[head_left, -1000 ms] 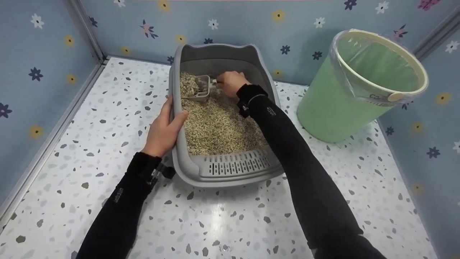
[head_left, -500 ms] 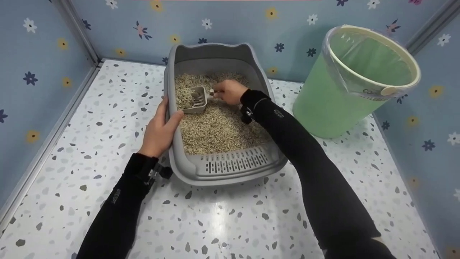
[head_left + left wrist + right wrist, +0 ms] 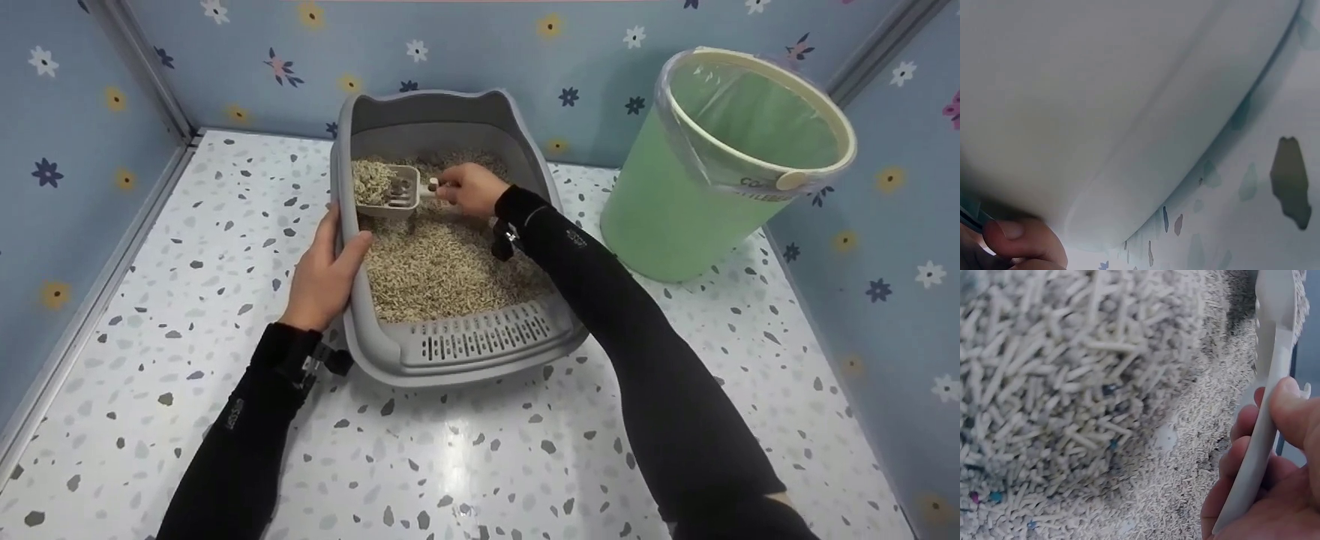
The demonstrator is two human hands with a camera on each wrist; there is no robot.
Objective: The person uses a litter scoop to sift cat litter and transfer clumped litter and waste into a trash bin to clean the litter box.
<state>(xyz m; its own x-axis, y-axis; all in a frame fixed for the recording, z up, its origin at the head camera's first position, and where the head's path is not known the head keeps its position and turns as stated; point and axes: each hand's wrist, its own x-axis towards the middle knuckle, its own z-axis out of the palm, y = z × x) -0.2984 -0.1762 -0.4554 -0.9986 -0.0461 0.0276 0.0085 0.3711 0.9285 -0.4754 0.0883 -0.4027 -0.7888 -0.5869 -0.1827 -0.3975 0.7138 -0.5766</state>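
Observation:
A grey litter box stands on the floor, holding pale pellet litter. My left hand grips its left rim, thumb on top and fingers around the outside. In the left wrist view curled fingers show beneath the rim. Inside the box, my right hand holds a slotted litter scoop by its handle. Litter pellets lie heaped at the scoop's far left end, near the box's left wall. The right wrist view shows fingers and thumb wrapped round the pale handle, above the litter.
To the right of the box stands a green waste bin with a clear liner over its cream rim. Flower-patterned blue walls enclose the speckled white floor at the back and both sides.
My right hand brought the scoop toward the box's front, then back toward the rear and up off the litter. My left hand keeps its hold on the rim. The head view shifted slightly.

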